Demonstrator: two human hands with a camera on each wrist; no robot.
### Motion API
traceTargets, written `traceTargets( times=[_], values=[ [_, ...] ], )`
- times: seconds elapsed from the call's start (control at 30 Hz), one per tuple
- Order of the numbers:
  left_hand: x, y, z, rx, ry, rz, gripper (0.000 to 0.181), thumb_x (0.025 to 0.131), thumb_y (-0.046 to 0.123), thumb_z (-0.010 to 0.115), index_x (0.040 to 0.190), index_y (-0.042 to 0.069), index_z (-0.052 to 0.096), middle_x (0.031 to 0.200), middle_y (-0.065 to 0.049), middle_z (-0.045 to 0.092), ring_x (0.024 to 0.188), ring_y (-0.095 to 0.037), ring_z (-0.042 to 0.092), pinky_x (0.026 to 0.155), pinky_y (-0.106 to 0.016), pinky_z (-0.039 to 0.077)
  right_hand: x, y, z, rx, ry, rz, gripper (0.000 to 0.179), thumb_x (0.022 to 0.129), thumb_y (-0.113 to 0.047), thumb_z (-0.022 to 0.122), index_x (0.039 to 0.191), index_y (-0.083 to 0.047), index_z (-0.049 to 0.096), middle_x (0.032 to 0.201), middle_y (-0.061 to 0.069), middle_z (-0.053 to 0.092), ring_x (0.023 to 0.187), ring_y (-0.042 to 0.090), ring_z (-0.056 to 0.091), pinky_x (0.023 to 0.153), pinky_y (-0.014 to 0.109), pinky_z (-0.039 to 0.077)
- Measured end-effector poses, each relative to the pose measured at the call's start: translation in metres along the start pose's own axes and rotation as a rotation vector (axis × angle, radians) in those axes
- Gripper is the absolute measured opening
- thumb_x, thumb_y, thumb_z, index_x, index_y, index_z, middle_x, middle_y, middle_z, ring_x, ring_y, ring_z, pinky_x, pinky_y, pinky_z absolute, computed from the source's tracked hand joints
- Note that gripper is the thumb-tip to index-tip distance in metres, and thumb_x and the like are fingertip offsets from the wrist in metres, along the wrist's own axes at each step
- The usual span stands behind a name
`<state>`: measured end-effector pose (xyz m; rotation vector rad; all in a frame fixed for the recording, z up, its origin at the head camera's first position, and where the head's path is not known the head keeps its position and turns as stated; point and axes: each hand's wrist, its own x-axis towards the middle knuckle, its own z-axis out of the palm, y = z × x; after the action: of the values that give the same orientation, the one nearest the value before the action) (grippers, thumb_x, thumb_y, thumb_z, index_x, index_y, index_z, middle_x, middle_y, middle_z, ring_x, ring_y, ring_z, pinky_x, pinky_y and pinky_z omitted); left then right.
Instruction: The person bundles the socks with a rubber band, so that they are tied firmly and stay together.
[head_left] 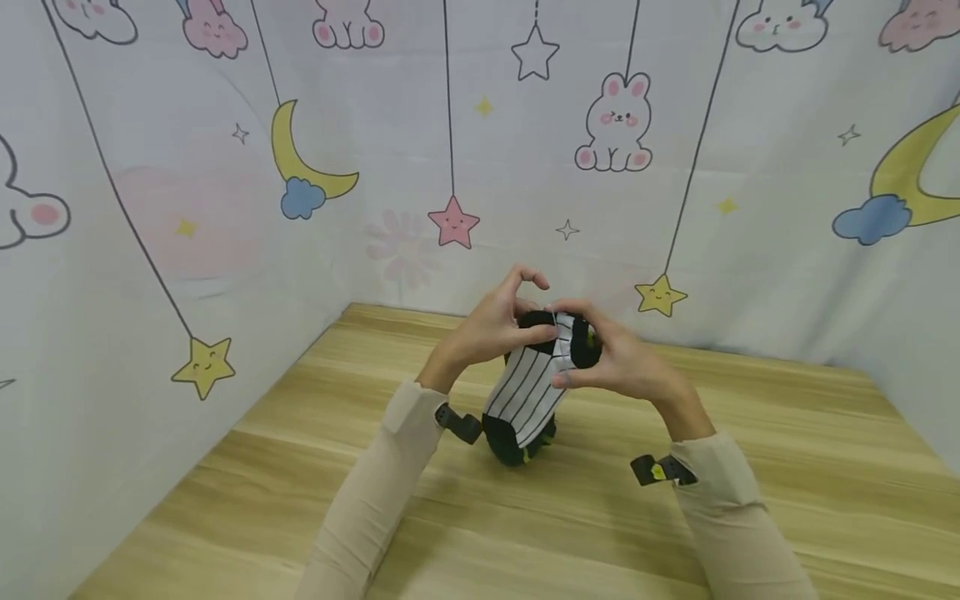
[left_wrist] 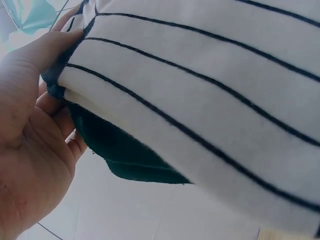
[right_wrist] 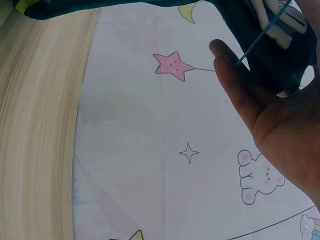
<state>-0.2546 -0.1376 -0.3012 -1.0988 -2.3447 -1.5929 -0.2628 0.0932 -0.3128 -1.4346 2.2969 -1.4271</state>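
A bundle of socks [head_left: 525,392], white with black stripes and with black toe and heel, hangs slanted over the table between both hands. My left hand [head_left: 491,329] pinches its upper end, thumb on the front. In the left wrist view, striped sock cloth [left_wrist: 190,85] covers a dark layer [left_wrist: 120,145] behind it. My right hand [head_left: 626,358] surrounds the folded black end, its thumb and fingers spread apart. A thin bluish elastic band [right_wrist: 265,32] stretches taut from a fingertip of that hand across the socks.
The wood-grain table [head_left: 585,525] lies below the hands. White curtains with cartoon prints [head_left: 525,150] stand behind and along both sides. Black wrist straps [head_left: 459,423] sit on both beige sleeves [head_left: 375,500].
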Motion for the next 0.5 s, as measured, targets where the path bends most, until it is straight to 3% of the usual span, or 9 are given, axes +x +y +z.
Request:
traceTargets(
  times=[0.3, 0.5],
  values=[
    [-0.0002, 0.0023, 0.0035, 0.043, -0.062, -0.004, 0.05, 0.094, 0.011, 0.071, 0.126, 0.013, 0.033, 0.092, -0.01, 0.074, 0.071, -0.021, 0.069, 0.066, -0.034, 0.055, 0.0061, 0.0018, 0.0094, -0.04, -0.04, -0.048, 0.067, 0.081, -0.011, 0.085, 0.135, -0.021, 0.047, 0.124, 0.009, 0.054, 0.1, 0.026, 0.06, 0.082, 0.037, 0.054],
    [0.0015, 0.001, 0.0058, 0.074, -0.076, -0.008, 0.044, 0.098, 0.016, 0.066, 0.126, 0.014, 0.032, 0.095, -0.009, 0.073, 0.072, -0.02, 0.069, 0.067, -0.034, 0.056, 0.0036, 0.0032, 0.0072, -0.029, -0.029, -0.018, 0.06, 0.086, -0.012, 0.081, 0.135, -0.022, 0.047, 0.124, 0.011, 0.055, 0.096, 0.027, 0.063, 0.078, 0.038, 0.055]
  ],
)
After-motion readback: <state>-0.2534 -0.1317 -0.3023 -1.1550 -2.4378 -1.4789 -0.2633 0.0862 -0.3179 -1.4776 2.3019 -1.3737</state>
